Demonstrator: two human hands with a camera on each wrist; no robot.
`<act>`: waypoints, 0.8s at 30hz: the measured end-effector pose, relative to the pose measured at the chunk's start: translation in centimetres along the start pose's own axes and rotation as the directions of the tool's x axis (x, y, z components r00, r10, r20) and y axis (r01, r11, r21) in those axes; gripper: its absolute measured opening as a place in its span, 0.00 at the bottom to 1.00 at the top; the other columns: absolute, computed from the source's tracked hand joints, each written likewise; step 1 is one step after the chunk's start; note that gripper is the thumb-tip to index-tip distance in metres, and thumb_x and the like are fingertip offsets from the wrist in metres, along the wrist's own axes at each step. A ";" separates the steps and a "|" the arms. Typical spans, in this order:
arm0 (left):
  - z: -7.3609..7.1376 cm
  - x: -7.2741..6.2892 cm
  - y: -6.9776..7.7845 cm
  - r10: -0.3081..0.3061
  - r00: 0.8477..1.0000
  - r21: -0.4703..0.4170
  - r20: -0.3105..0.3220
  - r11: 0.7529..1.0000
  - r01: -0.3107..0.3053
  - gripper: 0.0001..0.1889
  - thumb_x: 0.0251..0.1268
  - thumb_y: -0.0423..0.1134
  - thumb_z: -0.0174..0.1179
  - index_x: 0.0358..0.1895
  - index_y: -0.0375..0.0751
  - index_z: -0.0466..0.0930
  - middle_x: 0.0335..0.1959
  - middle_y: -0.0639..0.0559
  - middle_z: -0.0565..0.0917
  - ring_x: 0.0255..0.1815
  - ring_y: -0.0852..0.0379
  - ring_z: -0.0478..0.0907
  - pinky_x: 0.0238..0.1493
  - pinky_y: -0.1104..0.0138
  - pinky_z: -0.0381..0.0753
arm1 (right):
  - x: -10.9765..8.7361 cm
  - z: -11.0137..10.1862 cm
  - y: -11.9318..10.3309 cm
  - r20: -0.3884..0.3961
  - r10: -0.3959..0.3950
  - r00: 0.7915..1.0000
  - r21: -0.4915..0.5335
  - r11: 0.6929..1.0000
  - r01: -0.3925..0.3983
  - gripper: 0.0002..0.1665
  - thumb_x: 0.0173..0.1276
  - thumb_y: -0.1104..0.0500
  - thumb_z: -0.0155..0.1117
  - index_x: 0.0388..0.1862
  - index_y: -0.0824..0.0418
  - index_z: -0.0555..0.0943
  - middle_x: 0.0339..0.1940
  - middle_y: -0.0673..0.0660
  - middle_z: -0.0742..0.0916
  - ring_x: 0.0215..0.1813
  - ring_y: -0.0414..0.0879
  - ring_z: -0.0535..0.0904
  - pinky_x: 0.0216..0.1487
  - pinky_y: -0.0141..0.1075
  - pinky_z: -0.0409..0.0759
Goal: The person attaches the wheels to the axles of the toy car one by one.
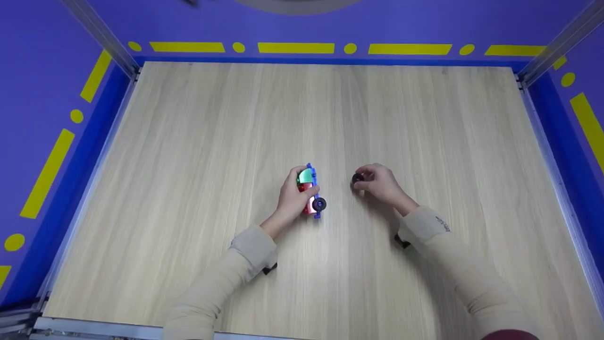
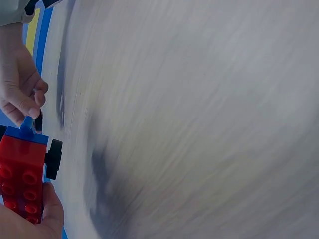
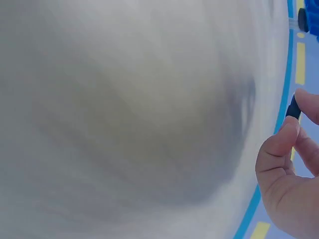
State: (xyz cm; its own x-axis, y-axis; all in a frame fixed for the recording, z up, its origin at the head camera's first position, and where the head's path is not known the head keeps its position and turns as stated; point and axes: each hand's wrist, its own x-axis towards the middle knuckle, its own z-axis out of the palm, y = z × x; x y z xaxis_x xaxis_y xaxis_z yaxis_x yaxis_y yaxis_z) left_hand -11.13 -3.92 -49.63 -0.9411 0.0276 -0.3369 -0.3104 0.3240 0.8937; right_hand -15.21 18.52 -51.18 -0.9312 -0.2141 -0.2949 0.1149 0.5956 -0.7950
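Observation:
My left hand (image 1: 293, 194) grips a toy car (image 1: 309, 192) built of red and green blocks on a blue chassis. Its thumb lies across the car's side. A black wheel (image 1: 319, 204) sits on the end of the chassis nearer me; the far end's blue axle shows bare on the visible side. In the left wrist view the red block (image 2: 22, 172) shows its studs, with a black wheel (image 2: 53, 159) beside it. To the right of the car, my right hand (image 1: 381, 183) pinches a loose black wheel (image 1: 357, 179) between thumb and fingers, seen edge-on in the right wrist view.
A wood-grain table (image 1: 226, 132) spreads around both hands. Blue walls (image 1: 302, 33) with yellow dashes and dots border its back and sides. Metal rails (image 1: 94, 184) run along the table's edges.

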 end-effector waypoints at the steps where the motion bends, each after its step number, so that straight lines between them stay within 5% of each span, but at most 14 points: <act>1: 0.1 0.0 0.0 -0.001 1.000 0.006 0.004 1.000 0.001 0.29 0.56 0.38 0.58 0.61 0.52 0.57 0.60 0.50 0.66 0.60 0.54 0.65 0.59 0.61 0.66 | 0.0 0.1 -0.3 -0.004 -0.006 1.000 -0.001 1.000 0.006 0.22 0.53 0.63 0.64 0.49 0.65 0.75 0.43 0.61 0.77 0.44 0.50 0.71 0.41 0.35 0.69; 24: 0.9 -0.6 0.5 0.061 0.995 0.031 0.084 0.997 -0.064 0.29 0.56 0.37 0.58 0.61 0.51 0.59 0.59 0.48 0.67 0.55 0.52 0.68 0.55 0.60 0.69 | -1.4 1.7 -4.9 -0.009 -0.223 0.975 -0.024 0.975 0.223 0.20 0.54 0.63 0.64 0.47 0.65 0.77 0.39 0.59 0.79 0.35 0.48 0.73 0.36 0.34 0.71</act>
State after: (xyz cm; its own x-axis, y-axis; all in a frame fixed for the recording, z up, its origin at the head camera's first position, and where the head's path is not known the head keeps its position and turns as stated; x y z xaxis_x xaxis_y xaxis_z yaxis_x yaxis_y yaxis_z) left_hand -10.57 -2.94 -49.20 -0.9437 0.1267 -0.3057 -0.2455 0.3511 0.9036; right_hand -13.91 14.56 -47.74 -0.9364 -0.3346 -0.1057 -0.1035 0.5513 -0.8279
